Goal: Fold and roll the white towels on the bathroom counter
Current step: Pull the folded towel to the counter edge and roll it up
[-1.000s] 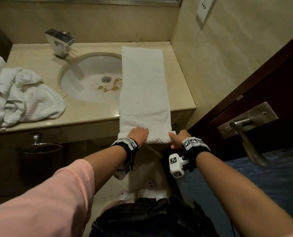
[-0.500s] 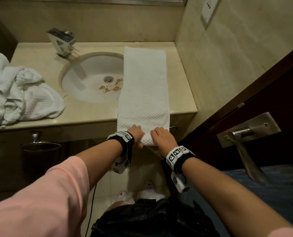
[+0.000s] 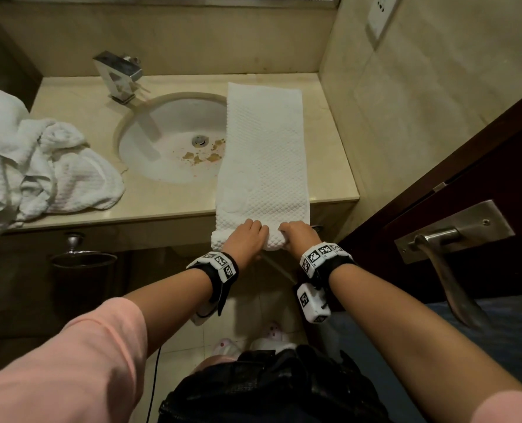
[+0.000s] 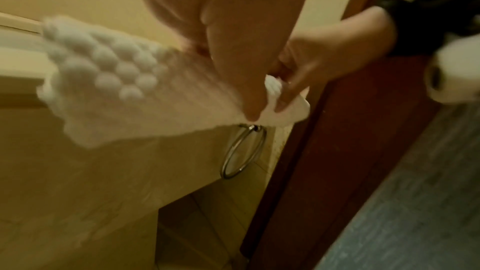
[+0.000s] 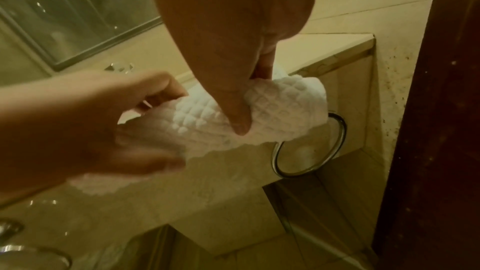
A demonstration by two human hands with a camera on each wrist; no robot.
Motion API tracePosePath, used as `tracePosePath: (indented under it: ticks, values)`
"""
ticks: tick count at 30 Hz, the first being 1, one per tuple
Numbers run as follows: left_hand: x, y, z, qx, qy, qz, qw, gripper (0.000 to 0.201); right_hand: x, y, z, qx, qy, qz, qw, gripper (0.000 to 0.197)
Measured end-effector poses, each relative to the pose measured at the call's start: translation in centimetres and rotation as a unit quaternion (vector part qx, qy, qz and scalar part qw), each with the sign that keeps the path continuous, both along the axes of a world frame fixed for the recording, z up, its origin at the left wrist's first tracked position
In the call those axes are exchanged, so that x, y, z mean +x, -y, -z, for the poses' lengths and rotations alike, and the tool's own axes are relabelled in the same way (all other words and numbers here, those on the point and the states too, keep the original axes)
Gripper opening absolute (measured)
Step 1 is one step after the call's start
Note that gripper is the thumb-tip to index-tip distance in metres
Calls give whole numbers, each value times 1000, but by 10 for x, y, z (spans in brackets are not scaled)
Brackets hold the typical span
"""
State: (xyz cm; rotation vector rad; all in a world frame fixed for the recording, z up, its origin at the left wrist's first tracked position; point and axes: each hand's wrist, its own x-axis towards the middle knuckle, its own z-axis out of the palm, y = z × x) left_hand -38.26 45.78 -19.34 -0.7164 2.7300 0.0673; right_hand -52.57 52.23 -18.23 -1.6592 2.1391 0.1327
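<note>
one folded towel [image 3: 262, 154] lies as a long strip in the middle of the head view, running from the back of the counter [image 3: 174, 206] over the right edge of the one round sink [image 3: 168, 141], with its near end hanging past the counter's front edge and curled into a small roll. two hands work that roll side by side: the left hand [image 3: 247, 238] has its fingers curled over the roll's left part, and the right hand [image 3: 299, 236] grasps the right part, thumb pressed under and fingers over the top, as the right wrist view shows [image 5: 233, 69]. in the left wrist view the towel's bumpy weave [image 4: 109, 73] fills the centre left, though the picture is blurred. one crumpled heap of white towels [image 3: 40, 169] sits at the left edge of the head view; how many are in it cannot be told. one chrome faucet [image 3: 118, 77] stands at upper left behind the sink. one metal ring [image 5: 309, 147] hangs on the counter front just below the roll. one door handle [image 3: 442, 261] shows at right. each wrist wears one black band with printed markers.
</note>
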Motion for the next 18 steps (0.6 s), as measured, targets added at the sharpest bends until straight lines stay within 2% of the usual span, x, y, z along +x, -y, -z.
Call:
tracePosePath:
  ticks: [3, 5, 7, 10, 14, 18]
  values:
    - [5, -1, 3, -13, -33, -29, 999, 40, -10, 4, -3, 8, 41, 30, 999, 24]
    - [6, -3, 0, 28, -19, -46, 998, 24, -13, 4, -3, 15, 50, 32, 998, 27]
    - [6, 1, 5, 39, -23, -66, 997, 26, -13, 4, -2, 11, 46, 32, 998, 29]
    - [2, 11, 2, 88, -32, -83, 992, 26, -9, -4, 2, -40, 15, 27, 999, 34]
    - [-5, 29, -8, 151, -27, -104, 983, 27, 1, -21, 6, -147, -14, -24, 989, 39]
    - [-7, 40, -11, 190, -32, -94, 977, 31, 9, -31, 8, -180, -33, -75, 980, 62]
